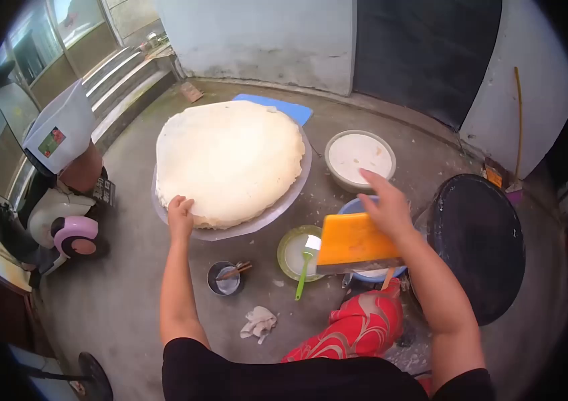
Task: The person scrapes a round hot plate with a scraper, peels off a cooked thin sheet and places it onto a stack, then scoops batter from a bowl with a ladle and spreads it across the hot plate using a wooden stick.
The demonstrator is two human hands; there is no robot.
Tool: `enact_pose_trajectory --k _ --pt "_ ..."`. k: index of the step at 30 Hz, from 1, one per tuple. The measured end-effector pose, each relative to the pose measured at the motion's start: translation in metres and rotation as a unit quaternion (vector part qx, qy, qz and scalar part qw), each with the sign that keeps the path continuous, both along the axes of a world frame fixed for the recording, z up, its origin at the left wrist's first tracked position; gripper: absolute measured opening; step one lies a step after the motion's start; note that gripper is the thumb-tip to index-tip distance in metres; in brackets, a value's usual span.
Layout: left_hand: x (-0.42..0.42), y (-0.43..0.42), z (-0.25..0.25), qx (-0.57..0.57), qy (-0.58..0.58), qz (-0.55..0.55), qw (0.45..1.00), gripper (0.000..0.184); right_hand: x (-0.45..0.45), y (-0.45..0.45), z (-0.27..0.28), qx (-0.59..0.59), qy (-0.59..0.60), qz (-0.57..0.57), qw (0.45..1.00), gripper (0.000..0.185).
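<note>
A wide stack of pale flatbreads (230, 160) lies on a round tray (304, 177). At the stack's lower left edge is my left hand (181, 215), its fingers pinched together on the rim of the top sheet. My right hand (389, 208) holds an orange scraper (356, 239) with its blade edge toward me, above a blue basin (357, 206). A bowl of white flour (361, 157) stands behind my right hand. Left of the scraper, a green-handled brush (302, 274) rests across a shallow green bowl (290, 257).
On the right is a large round black griddle (476, 247). Nearer me are a small metal pot (225, 279), a crumpled cloth (258, 323) and red patterned fabric (357, 324). A scooter (63, 220) stands at the left, beside steps (123, 83).
</note>
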State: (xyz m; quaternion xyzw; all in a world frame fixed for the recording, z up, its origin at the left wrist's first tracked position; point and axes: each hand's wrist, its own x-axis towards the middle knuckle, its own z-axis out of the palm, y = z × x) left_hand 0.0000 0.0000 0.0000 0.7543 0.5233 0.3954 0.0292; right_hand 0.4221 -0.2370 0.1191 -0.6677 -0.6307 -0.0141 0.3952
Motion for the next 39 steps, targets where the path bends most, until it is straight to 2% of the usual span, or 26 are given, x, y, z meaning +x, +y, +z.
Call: enact_pose_trajectory --k 3,5,7,9,11,12,14,15,16,18,21,23,25,27,29,30,31,33,34,37,39 --pt "-0.013 0.004 -0.015 -0.053 0.047 0.004 0.997 0.025 0.046 -0.043 -0.017 -0.03 0.034 -0.128 0.991 0.037" --pt "-0.009 0.007 -0.018 -0.014 0.073 0.019 0.997 0.023 0.085 -0.079 -0.033 -0.057 0.138 -0.203 0.968 0.03" --pt "-0.021 0.02 -0.017 0.002 0.093 0.038 0.995 0.022 0.119 -0.116 -0.069 -0.032 0.267 -0.222 0.937 0.024" --pt "-0.021 0.024 -0.019 0.015 0.107 0.057 0.992 0.021 0.129 -0.155 -0.068 -0.116 0.4 -0.33 0.847 0.027" --pt "-0.024 0.015 -0.01 0.022 0.218 0.03 0.975 0.023 0.119 -0.184 -0.057 -0.176 0.524 -0.397 0.733 0.029" --pt "-0.02 0.01 0.001 0.021 0.222 0.031 0.974 0.023 0.117 -0.199 -0.063 -0.179 0.526 -0.396 0.731 0.029" --pt "-0.004 -0.004 0.024 -0.113 0.34 0.06 0.932 0.032 0.118 -0.229 -0.077 -0.238 0.617 -0.305 0.685 0.023" --pt "-0.001 -0.01 0.026 -0.071 0.359 0.105 0.925 0.036 0.116 -0.236 -0.079 -0.235 0.621 -0.312 0.68 0.023" --pt "0.008 -0.016 0.023 -0.025 0.374 0.138 0.917 0.04 0.111 -0.245 -0.081 -0.223 0.614 -0.287 0.701 0.021" --pt "0.031 -0.04 0.026 0.03 0.332 0.049 0.942 0.04 0.11 -0.273 -0.083 -0.185 0.604 -0.266 0.728 0.021" --pt "0.093 -0.106 0.023 0.017 0.228 -0.121 0.966 0.036 0.131 -0.305 -0.086 -0.1 0.576 -0.283 0.76 0.024" --pt "0.131 -0.158 0.02 -0.021 0.145 -0.222 0.964 0.035 0.147 -0.326 -0.091 -0.051 0.521 -0.351 0.776 0.027" --pt "0.165 -0.21 0.02 -0.076 0.059 -0.319 0.943 0.034 0.174 -0.352 -0.104 -0.009 0.487 -0.419 0.766 0.03" --pt "0.193 -0.255 0.028 -0.133 0.031 -0.375 0.917 0.037 0.201 -0.374 -0.114 0.027 0.451 -0.473 0.756 0.034" --pt "0.208 -0.293 0.025 -0.229 -0.042 -0.421 0.876 0.041 0.226 -0.4 -0.119 0.058 0.318 -0.584 0.744 0.041" --pt "0.217 -0.31 0.028 -0.274 -0.071 -0.437 0.854 0.043 0.242 -0.414 -0.121 0.024 0.283 -0.631 0.722 0.044" --pt "0.225 -0.325 0.031 -0.275 -0.069 -0.445 0.85 0.043 0.255 -0.425 -0.12 0.026 0.282 -0.637 0.716 0.044" --pt "0.237 -0.347 0.034 -0.315 -0.082 -0.467 0.822 0.049 0.28 -0.441 -0.12 -0.014 0.267 -0.697 0.665 0.046" --pt "0.241 -0.354 0.03 -0.316 -0.082 -0.47 0.82 0.049 0.294 -0.447 -0.12 -0.013 0.266 -0.7 0.662 0.046" --pt "0.257 -0.365 0.027 -0.279 -0.056 -0.464 0.839 0.051 0.339 -0.455 -0.121 -0.135 0.139 -0.762 0.618 0.038" --pt "0.268 -0.364 0.04 -0.256 0.013 -0.472 0.843 0.056 0.371 -0.444 -0.114 -0.153 0.138 -0.777 0.595 0.038"
